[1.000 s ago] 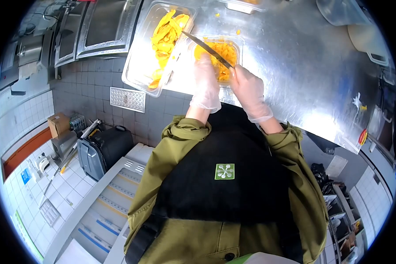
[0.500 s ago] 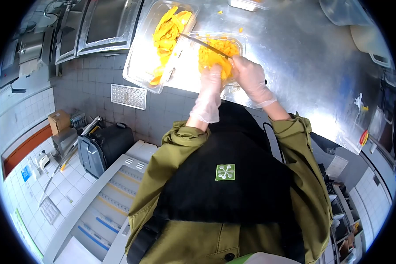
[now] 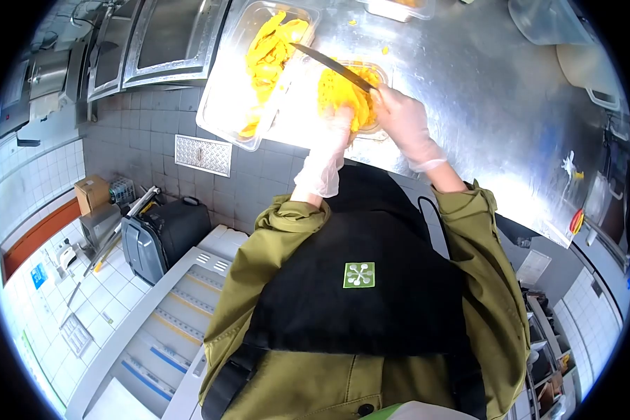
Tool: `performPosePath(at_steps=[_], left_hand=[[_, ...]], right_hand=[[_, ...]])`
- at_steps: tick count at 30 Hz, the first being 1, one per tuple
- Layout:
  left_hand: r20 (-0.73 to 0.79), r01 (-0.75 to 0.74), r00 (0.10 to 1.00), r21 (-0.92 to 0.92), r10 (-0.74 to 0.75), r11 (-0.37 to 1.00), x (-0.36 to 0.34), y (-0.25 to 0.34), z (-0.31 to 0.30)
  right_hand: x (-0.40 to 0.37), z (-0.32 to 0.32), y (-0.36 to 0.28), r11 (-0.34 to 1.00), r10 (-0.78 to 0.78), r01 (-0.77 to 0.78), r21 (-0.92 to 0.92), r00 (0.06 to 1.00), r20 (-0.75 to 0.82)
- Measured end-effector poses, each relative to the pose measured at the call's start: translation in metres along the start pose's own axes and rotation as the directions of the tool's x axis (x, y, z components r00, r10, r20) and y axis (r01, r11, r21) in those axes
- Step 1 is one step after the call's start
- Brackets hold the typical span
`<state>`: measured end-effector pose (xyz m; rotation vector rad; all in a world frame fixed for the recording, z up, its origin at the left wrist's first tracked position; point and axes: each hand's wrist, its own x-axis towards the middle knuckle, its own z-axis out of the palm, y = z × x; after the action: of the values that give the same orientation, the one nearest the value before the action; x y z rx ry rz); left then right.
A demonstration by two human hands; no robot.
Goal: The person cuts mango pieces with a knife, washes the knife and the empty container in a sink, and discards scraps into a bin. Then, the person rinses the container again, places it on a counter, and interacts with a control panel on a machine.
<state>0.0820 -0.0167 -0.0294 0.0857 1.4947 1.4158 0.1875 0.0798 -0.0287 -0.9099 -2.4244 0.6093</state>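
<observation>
My right hand (image 3: pixel 404 122), in a clear glove, is wrapped round the handle of a long-bladed knife (image 3: pixel 332 66). Its blade slants up and left, clear of the fruit, with the tip near the left tray. A piece of yellow mango-like fruit (image 3: pixel 344 99) is in my gloved left hand (image 3: pixel 334 134), whose fingers curl under it and are partly hidden. Beneath is a clear plastic container (image 3: pixel 387 75) with small yellow-orange pieces. On the left, a larger clear tray (image 3: pixel 217 108) holds yellow peel-like strips (image 3: pixel 267 61).
The containers stand on a shiny steel table (image 3: pixel 462 91), near its front edge. Another clear tub (image 3: pixel 392 10) is at the far side. White jugs (image 3: pixel 588 70) stand at the right. A black bin (image 3: pixel 164 238) and a cardboard box (image 3: pixel 92 194) are on the floor at left.
The knife has lifted off the fruit, its blade turning more broadly into view. My right hand has shifted slightly right and down; the left still holds the fruit.
</observation>
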Motion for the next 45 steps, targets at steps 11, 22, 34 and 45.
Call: performPosePath(at_steps=[11,22,34,45], left_hand=[[0.021,-0.151,0.988,0.217,0.15,0.964,0.005,0.007,-0.002],[-0.072,-0.121,0.986,0.298,0.149,0.947,0.018,-0.006,-0.009],[-0.124,0.107,0.989,0.176,-0.086,0.979,0.002,0.015,-0.011],[-0.088,0.142,0.987,0.128,-0.131,0.982,-0.013,0.014,0.0]], right_hand=[[-0.018,-0.013,-0.013,0.999,0.036,-0.035,-0.041,0.998,0.045],[-0.013,0.005,-0.005,0.939,-0.245,0.257,-0.228,0.966,0.08],[-0.009,0.01,-0.008,0.933,-0.253,0.285,-0.222,0.954,0.161],[0.003,0.015,-0.006,0.934,-0.238,0.28,-0.224,0.951,0.196]])
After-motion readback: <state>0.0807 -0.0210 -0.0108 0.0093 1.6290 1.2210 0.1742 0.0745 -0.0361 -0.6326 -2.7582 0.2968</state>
